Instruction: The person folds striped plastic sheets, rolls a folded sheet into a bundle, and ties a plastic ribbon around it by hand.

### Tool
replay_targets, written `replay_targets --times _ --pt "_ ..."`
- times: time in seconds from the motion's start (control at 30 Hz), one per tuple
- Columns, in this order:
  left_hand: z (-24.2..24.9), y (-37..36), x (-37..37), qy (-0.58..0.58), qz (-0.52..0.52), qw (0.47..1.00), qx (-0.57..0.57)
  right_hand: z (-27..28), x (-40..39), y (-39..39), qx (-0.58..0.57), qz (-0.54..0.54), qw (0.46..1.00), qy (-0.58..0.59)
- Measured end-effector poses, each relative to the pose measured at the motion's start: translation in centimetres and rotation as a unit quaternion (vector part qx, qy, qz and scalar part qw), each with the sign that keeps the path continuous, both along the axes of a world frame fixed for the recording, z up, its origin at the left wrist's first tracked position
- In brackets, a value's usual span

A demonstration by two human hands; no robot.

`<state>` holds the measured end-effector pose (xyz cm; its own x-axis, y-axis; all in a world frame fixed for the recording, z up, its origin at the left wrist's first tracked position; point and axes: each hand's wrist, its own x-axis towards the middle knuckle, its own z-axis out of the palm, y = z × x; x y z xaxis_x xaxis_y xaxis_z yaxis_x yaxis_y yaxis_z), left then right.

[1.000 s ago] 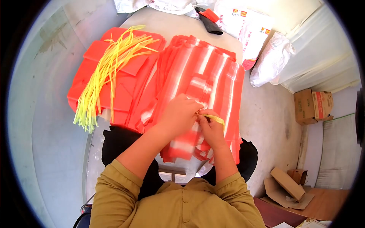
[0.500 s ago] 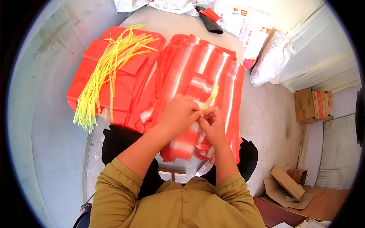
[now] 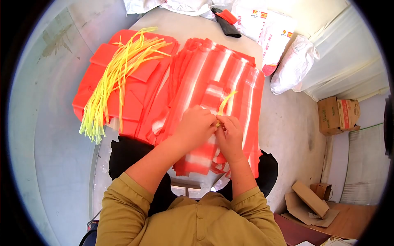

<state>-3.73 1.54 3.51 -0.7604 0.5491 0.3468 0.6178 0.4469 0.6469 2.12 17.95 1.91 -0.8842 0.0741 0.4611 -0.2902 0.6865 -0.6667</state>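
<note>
A yellow plastic strip (image 3: 223, 103) sticks up from between my two hands, over a stack of red and white striped plastic bags (image 3: 197, 74). My left hand (image 3: 196, 125) has its fingers pinched on the strip from the left. From the other side my right hand (image 3: 230, 133) also pinches it, thumb and fingers close together. The fingertips meet and partly hide the lower part of the strip. Left of the striped stack lie plain red folded plastic bags (image 3: 119, 86), with a loose bundle of yellow strips (image 3: 108, 84) across them.
The pale table (image 3: 176, 26) extends behind the stacks. A black and red item (image 3: 227, 22) lies at its far end, beside white printed sacks (image 3: 269, 30). Cardboard boxes (image 3: 338, 115) stand on the floor at right, and cut cardboard (image 3: 308, 203) lies lower right.
Both hands stay over the striped stack, with the fingers shifting slightly around the strip. The strip's free end now curves to the right.
</note>
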Motion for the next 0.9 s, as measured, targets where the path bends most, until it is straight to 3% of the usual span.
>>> replay_targets --times 0.17,0.37,0.57,0.67,0.87,0.9 --pt "-0.1 0.0 0.3 0.005 -0.001 1.000 0.015 -1.0 0.3 0.4 -0.019 -0.006 1.000 -0.011" --pt "-0.6 0.0 0.4 -0.016 0.011 0.999 0.035 -0.9 0.7 -0.1 -0.130 -0.004 0.991 -0.031" --pt "-0.6 0.0 0.5 -0.032 0.028 0.999 0.027 0.2 1.0 -0.2 -0.170 -0.015 0.980 -0.106" --pt "-0.7 0.1 0.6 -0.029 0.036 0.999 0.024 -0.2 1.1 0.1 -0.247 -0.025 0.951 -0.182" --pt "-0.8 0.2 0.6 -0.030 0.029 0.999 0.024 1.1 0.2 1.2 -0.384 0.058 0.882 -0.267" --pt "-0.9 0.2 0.6 -0.026 0.026 0.999 0.031 0.9 0.2 1.2 -0.353 0.055 0.896 -0.263"
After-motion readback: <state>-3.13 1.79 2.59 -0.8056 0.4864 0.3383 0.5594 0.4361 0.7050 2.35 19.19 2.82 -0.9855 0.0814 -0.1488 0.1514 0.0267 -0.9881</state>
